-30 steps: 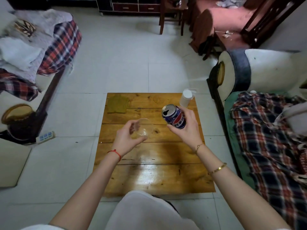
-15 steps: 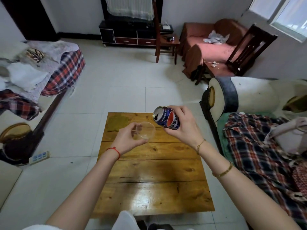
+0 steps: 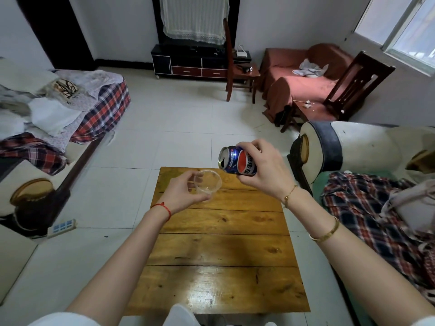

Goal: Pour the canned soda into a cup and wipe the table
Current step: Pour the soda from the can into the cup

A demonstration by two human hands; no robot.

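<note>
Above the far end of the table: the pour is being set up, with both vessels held clear of the wood.
Table [image 3: 219, 252]: a low plank top, glossy toward the near edge; a greenish patch can be made out at the far-left corner, partly hidden behind the left hand, and what it is cannot be told.
Step in hand: the first part of the task, judged as the moment just ahead of pouring; no stream is seen between can and cup, and the cup looks empty. Wiping is not yet begun.
Next move: a further tip of the can is called for, with its opening brought over the cup's rim, and a steady cup underneath so nothing is spilled on the planks.
Right hand [image 3: 262, 170]: raised, wrist bent, the can gripped from above and from the right; the fingers are curled over its top side and the thumb is wrapped under it.
Left hand [image 3: 182, 190]: held lower and to the left, palm turned inward; the cup is held between thumb and curled fingers at its wall.
Can [image 3: 236, 162]: blue and red, tilted almost on its side, open top aimed left toward the cup, above and just beside its rim, apart from it.
Cup [image 3: 208, 183]: clear plastic, mouth tipped toward the can.
</note>
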